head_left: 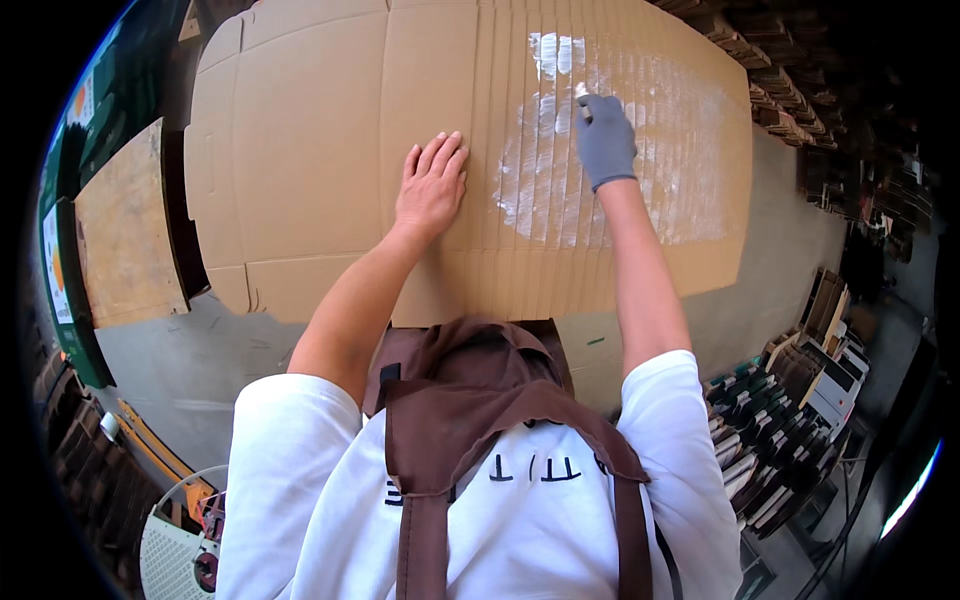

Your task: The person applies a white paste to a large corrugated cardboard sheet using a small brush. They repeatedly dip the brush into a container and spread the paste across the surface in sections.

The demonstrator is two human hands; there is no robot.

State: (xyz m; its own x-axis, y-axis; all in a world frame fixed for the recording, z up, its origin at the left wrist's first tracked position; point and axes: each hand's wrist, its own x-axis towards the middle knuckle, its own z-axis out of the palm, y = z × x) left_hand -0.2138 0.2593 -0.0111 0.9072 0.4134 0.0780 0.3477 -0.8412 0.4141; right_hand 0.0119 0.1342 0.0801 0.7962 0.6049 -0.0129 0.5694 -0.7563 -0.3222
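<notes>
Brown apron over a white shirt sits nearest. Left hand lies flat, fingers spread, on the cardboard sheet. Right hand (grey-gloved) grips a small brush over white glue streaks, right of the left hand.

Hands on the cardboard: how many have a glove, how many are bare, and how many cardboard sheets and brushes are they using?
Gloved hand: 1, the right hand, gripping a small brush over the white smear
Bare hand: 1, the left hand, flat on the sheet
Flat cardboard sheet: 1
Brush: 1
Total: 4
</notes>
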